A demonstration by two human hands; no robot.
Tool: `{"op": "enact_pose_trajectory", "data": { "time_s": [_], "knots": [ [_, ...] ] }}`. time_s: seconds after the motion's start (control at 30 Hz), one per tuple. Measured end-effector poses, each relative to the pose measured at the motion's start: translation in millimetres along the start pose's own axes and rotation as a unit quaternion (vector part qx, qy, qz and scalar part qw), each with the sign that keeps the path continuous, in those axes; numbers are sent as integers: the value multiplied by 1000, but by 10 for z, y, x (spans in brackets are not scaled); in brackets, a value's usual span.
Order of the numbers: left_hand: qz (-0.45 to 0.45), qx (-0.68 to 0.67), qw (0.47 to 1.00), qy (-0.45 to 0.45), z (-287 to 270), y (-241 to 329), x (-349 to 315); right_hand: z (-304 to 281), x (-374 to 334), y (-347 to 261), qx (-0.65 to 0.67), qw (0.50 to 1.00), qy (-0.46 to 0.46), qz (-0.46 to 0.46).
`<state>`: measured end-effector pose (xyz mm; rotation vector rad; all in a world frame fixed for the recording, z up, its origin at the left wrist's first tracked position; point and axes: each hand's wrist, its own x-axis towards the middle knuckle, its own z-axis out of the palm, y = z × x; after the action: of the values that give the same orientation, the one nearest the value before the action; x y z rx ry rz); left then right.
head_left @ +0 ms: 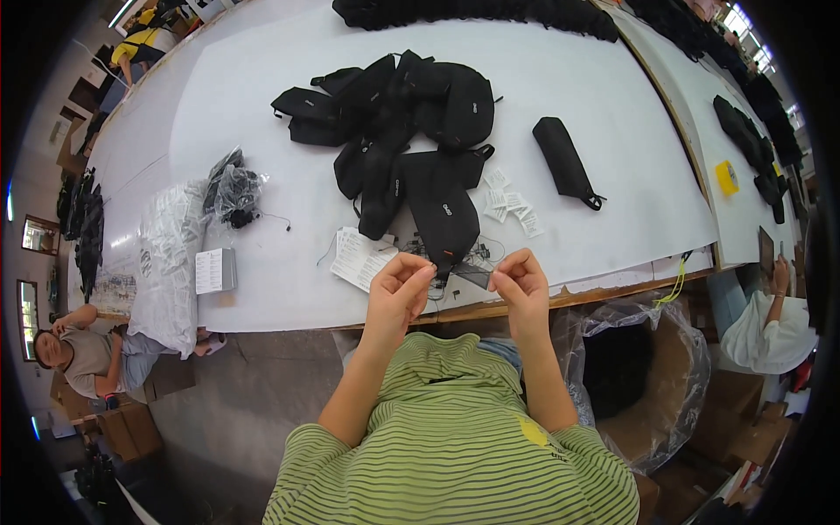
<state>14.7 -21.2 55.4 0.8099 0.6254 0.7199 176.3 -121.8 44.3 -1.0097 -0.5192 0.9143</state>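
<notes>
Your white bench (569, 105) carries a heap of black bags (402, 131), one rolled black pouch (564, 159), scattered paper tags (510, 205), a leaflet stack (360, 256) and bagged cords (234, 191).

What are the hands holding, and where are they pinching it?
Both hands, left and right, pinch a small dark tag on a thin string, apparently near its ends; the exact grip is too small to tell.

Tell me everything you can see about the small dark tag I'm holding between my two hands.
The small dark tag is a flat, thin rectangle, grey-black, looking like card or plastic. It is held roughly level above the near edge of the white table. The left hand and the right hand pinch its ends with fingertips. A thin dark cord seems to run from it toward the black bag just behind; any print is too small to tell.
</notes>
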Motion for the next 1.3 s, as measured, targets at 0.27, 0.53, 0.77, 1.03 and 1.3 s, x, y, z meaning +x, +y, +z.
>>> {"op": "enact_pose_trajectory", "data": {
  "time_s": [0.27, 0.53, 0.77, 1.03, 1.3],
  "knots": [
    [31, 171, 985, -2, 127, 11, -60, 79, -12, -34, 10, 999, 6, 53],
    [48, 288, 956, -5, 229, 29, -124, 127, -27, -8, -13, 996, 0, 86],
    [58, 331, 941, -27, 210, 70, -151, 145, -56, 17, -47, 996, -10, 75],
    [91, 418, 901, -64, 203, 140, -124, 27, -6, -23, -171, 982, -69, 37],
    [1, 314, 939, -143, 68, 84, 12, 3, -8, -196, -74, 971, -177, 142]
  ]
}}
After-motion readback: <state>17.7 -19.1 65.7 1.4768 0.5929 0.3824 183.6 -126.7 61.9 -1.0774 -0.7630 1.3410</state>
